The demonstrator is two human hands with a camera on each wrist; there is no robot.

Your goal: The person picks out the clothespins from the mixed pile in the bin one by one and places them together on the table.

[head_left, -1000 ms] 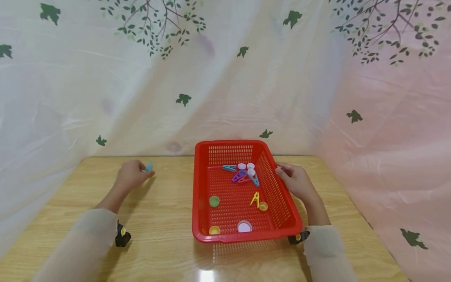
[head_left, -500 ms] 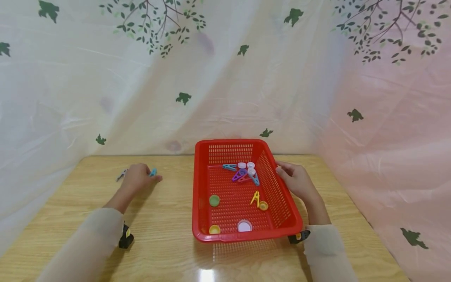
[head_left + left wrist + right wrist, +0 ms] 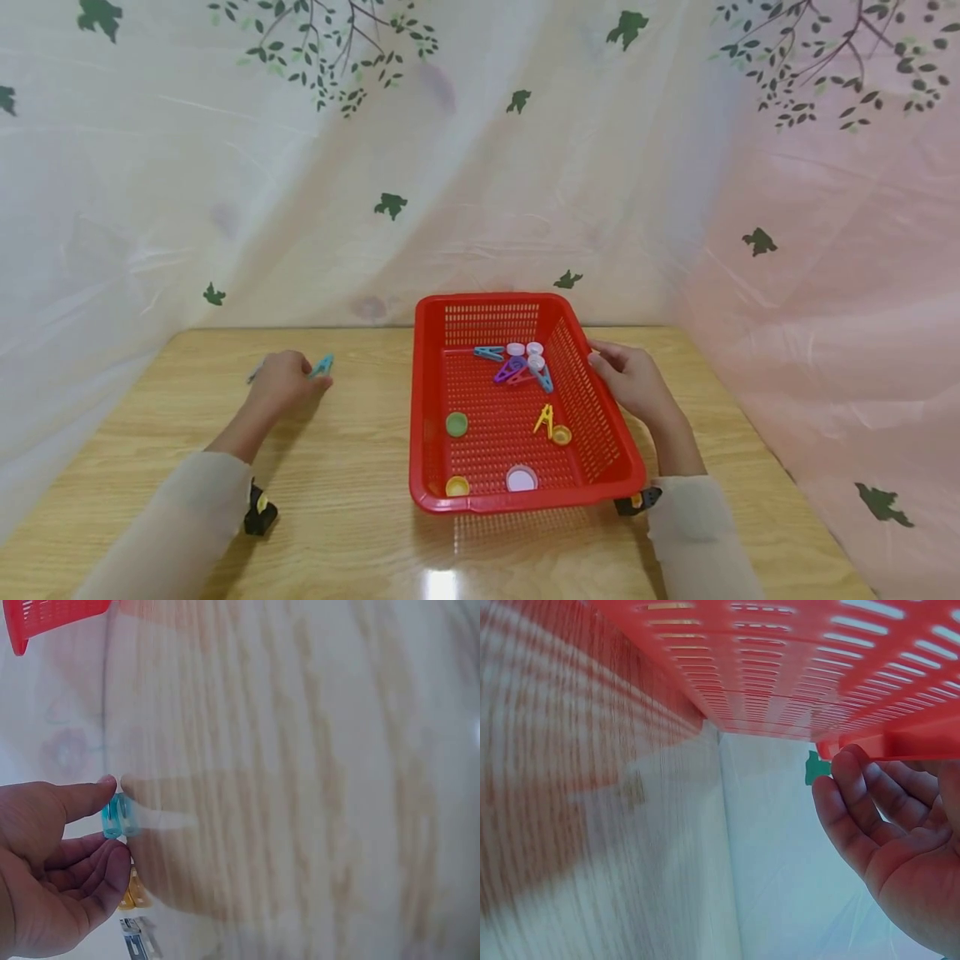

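Observation:
My left hand (image 3: 303,379) rests on the wooden table (image 3: 352,467) to the left of the red basket (image 3: 487,503). It pinches a blue clothespin (image 3: 323,365) between thumb and fingers (image 3: 90,879); the left wrist view shows the blue clothespin (image 3: 113,817) just above the tabletop. An orange clip (image 3: 130,894) and a grey clip (image 3: 139,939) lie under that hand. My right hand (image 3: 609,367) grips the basket's right rim, with its fingers (image 3: 851,814) curled under the rim's edge (image 3: 900,742).
In the basket lie several clothespins, among them a purple one (image 3: 510,369) and a yellow one (image 3: 543,419). With them are bottle caps: green (image 3: 456,424), yellow (image 3: 457,486), white (image 3: 521,478). A leaf-printed plastic sheet (image 3: 480,167) closes in the table at the back and sides.
My left hand, with the blue clothespin, shifted slightly right and then back a little, uncovering a grey clip on its left. My right hand stayed on the basket rim.

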